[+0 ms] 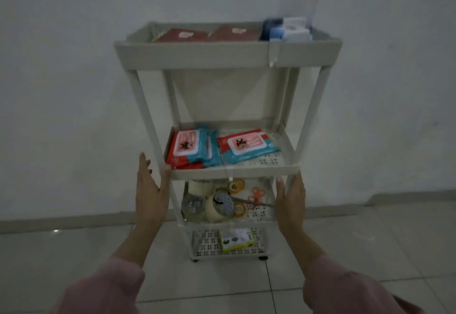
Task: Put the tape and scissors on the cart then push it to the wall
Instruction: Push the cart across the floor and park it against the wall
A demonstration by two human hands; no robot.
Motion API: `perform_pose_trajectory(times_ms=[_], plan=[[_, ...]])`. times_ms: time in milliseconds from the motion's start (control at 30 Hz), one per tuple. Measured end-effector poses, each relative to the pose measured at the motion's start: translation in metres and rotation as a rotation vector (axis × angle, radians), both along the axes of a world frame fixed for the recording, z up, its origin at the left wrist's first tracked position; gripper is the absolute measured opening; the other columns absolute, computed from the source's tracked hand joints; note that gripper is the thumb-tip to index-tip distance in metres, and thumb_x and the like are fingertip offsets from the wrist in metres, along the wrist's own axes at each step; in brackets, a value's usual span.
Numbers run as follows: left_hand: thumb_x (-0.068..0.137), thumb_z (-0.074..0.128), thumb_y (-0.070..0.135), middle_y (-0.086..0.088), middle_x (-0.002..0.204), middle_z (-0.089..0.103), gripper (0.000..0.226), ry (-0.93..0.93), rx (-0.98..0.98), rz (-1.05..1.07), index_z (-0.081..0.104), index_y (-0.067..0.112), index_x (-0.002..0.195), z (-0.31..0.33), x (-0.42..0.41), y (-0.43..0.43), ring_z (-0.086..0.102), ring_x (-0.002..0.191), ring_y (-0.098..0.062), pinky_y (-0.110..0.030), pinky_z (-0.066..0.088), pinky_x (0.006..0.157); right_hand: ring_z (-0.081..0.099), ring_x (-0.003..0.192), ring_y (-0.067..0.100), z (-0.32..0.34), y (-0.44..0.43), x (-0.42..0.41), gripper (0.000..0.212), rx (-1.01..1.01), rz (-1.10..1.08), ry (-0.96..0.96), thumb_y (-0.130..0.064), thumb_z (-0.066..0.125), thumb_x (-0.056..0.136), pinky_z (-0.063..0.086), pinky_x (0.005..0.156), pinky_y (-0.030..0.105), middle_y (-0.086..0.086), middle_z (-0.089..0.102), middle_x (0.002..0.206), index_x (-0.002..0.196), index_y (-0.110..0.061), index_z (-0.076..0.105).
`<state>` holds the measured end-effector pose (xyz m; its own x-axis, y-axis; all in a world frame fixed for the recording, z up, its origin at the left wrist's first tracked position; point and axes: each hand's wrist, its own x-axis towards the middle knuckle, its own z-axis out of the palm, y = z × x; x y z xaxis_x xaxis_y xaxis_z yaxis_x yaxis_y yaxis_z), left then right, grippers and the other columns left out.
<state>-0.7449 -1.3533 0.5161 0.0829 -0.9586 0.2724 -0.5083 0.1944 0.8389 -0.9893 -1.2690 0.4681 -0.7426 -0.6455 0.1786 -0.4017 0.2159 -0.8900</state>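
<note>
A pale four-tier cart [227, 54] stands on wheels right in front of a white wall [74, 66]. On its third shelf lie several tape rolls [217, 205] and red-handled scissors [256, 197]. My left hand [150, 187] is flat and open beside the cart's left front post, thumb near the second shelf's corner. My right hand [291, 200] is open with fingers against the right front post at the same height. Neither hand holds anything.
Wipe packs [222, 148] fill the second shelf. Red packets [209, 34] and blue-white boxes [288, 29] sit on top. A small yellow box [238, 239] is on the bottom shelf. A tiled floor [74, 252] meets the wall at a grey baseboard.
</note>
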Motion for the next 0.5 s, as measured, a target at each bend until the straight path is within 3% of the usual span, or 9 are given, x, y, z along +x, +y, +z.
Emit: perform_pose_trajectory(times_ms=[133, 200, 267, 367, 500], plan=[[0.093, 0.039, 0.044, -0.011, 0.143, 0.044, 0.065, 0.02, 0.139, -0.013, 0.016, 0.017, 0.148, -0.072, 0.003, 0.008, 0.046, 0.127, -0.03, -0.044, 0.041, 0.1, 0.033, 0.137, 0.028, -0.044, -0.002, 0.003, 0.054, -0.02, 0.002, -0.048, -0.027, 0.037, 0.099, 0.03, 0.109, 0.037, 0.012, 0.032, 0.151, 0.147, -0.012, 0.018], [0.096, 0.039, 0.038, -0.013, 0.118, 0.058, 0.055, -0.062, 0.174, -0.054, 0.028, 0.008, 0.141, -0.093, -0.002, 0.006, 0.056, 0.112, -0.035, -0.039, 0.045, 0.08, 0.045, 0.128, 0.033, -0.063, -0.005, 0.0, 0.047, 0.022, -0.03, -0.057, -0.023, 0.036, 0.099, 0.038, 0.1, 0.039, 0.017, 0.043, 0.143, 0.144, -0.01, 0.025], [0.098, 0.038, 0.032, -0.013, 0.095, 0.057, 0.042, -0.115, 0.166, -0.055, 0.035, 0.001, 0.126, -0.117, -0.008, 0.006, 0.06, 0.092, -0.037, -0.033, 0.036, 0.059, 0.056, 0.109, 0.039, -0.086, -0.004, -0.002, 0.037, 0.083, -0.043, -0.033, -0.019, 0.035, 0.099, 0.043, 0.079, 0.038, 0.025, 0.056, 0.124, 0.133, -0.004, 0.033], [0.099, 0.036, 0.024, -0.026, 0.099, 0.06, 0.035, -0.141, 0.181, 0.0, 0.032, -0.001, 0.124, -0.141, -0.012, -0.003, 0.054, 0.076, -0.03, -0.032, 0.035, 0.061, 0.059, 0.092, 0.038, -0.11, -0.005, -0.006, 0.015, 0.198, -0.012, -0.043, -0.012, 0.033, 0.099, 0.034, 0.066, 0.032, 0.028, 0.06, 0.103, 0.107, -0.001, 0.038], [0.099, 0.036, 0.022, -0.028, 0.106, 0.064, 0.032, -0.181, 0.117, 0.006, 0.031, 0.002, 0.123, -0.158, -0.013, -0.019, 0.062, 0.084, -0.039, -0.033, 0.04, 0.062, 0.058, 0.083, 0.035, -0.123, -0.005, -0.016, 0.006, 0.238, 0.017, 0.023, -0.009, 0.034, 0.098, 0.034, 0.064, 0.031, 0.027, 0.062, 0.098, 0.092, -0.008, 0.033]])
